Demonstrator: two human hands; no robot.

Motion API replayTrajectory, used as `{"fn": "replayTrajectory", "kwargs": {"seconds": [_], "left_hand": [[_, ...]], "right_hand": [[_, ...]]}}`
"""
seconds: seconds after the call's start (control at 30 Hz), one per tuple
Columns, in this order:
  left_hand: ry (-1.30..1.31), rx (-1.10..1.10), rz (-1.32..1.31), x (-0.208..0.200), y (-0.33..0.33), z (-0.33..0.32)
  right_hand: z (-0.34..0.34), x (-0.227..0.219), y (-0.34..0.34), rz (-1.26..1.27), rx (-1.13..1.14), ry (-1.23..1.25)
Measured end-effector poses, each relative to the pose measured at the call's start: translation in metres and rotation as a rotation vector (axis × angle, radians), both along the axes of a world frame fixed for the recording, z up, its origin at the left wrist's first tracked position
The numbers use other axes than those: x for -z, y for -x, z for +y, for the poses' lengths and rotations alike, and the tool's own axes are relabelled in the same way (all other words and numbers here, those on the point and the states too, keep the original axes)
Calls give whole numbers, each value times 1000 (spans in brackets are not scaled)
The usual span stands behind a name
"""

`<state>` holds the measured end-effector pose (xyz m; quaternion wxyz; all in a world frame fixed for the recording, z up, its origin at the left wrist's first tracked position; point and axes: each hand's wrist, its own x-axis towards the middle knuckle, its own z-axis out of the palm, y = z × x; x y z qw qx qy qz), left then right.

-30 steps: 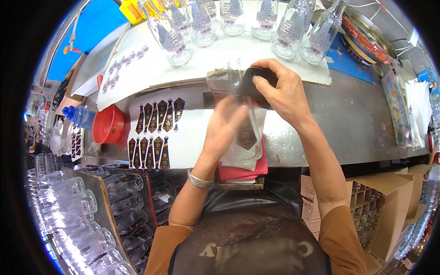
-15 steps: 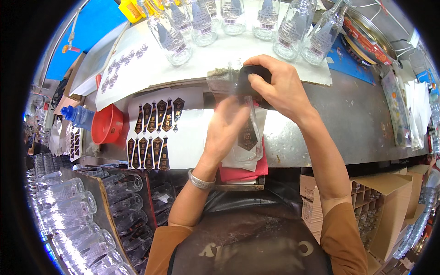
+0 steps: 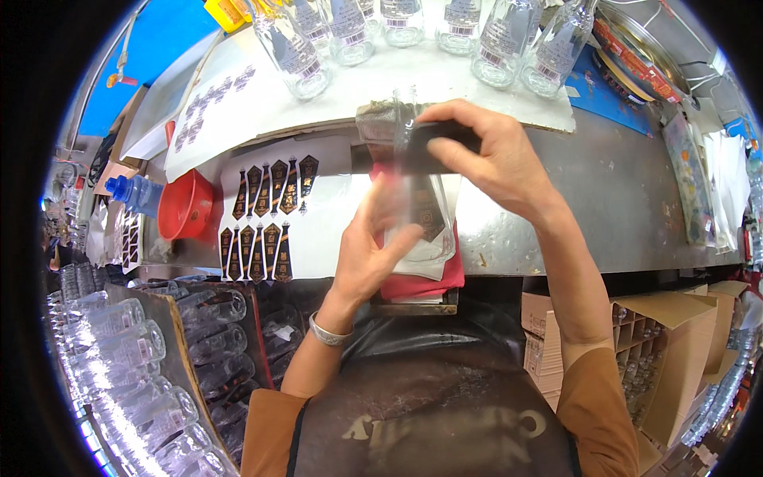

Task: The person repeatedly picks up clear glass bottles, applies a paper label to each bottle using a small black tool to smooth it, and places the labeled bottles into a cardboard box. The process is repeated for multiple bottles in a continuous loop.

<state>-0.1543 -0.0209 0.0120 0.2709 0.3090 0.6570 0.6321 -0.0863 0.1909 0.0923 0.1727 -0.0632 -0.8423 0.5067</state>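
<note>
A clear glass bottle [image 3: 444, 248] lies in front of me with its neck pointing away. A dark tie-shaped label [image 3: 431, 222] shows on its side. My right hand [image 3: 497, 159] is closed around a black block-like tool [image 3: 445, 146], held over the bottle's upper part; motion blurs the tool's edge. My left hand [image 3: 369, 246] is at the bottle's left side, thumb stretched out and apart from the blurred fingers. Whether those fingers touch the glass is unclear. Beneath the bottle are a red cloth [image 3: 421, 286] and, by its neck, a greyish folded cloth [image 3: 373, 123].
A sheet of dark tie-shaped labels [image 3: 258, 230] lies left, beside a red plastic container [image 3: 189, 205]. Several clear bottles [image 3: 350, 40] stand along the far side. Racked bottles [image 3: 127, 342] fill the lower left; an open cardboard box [image 3: 668, 350] with dividers stands lower right.
My left hand has moved left and slightly down, uncovering more of the bottle, with its thumb now apart. The right hand stays over the bottle, with the black tool slightly lower.
</note>
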Motion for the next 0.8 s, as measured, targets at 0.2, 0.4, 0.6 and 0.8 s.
{"fn": "replayTrajectory", "kwargs": {"seconds": [0.2, 0.4, 0.6, 0.8], "left_hand": [[68, 42, -2, 0, -2, -1], [96, 131, 125, -4, -2, -19], [210, 128, 467, -1, -16, -20], [177, 74, 480, 2, -18, -13]], "right_hand": [[-7, 7, 27, 388, 126, -401], [-37, 20, -21, 410, -132, -563], [-36, 16, -21, 258, -76, -453], [-6, 32, -24, 351, -107, -348]]}}
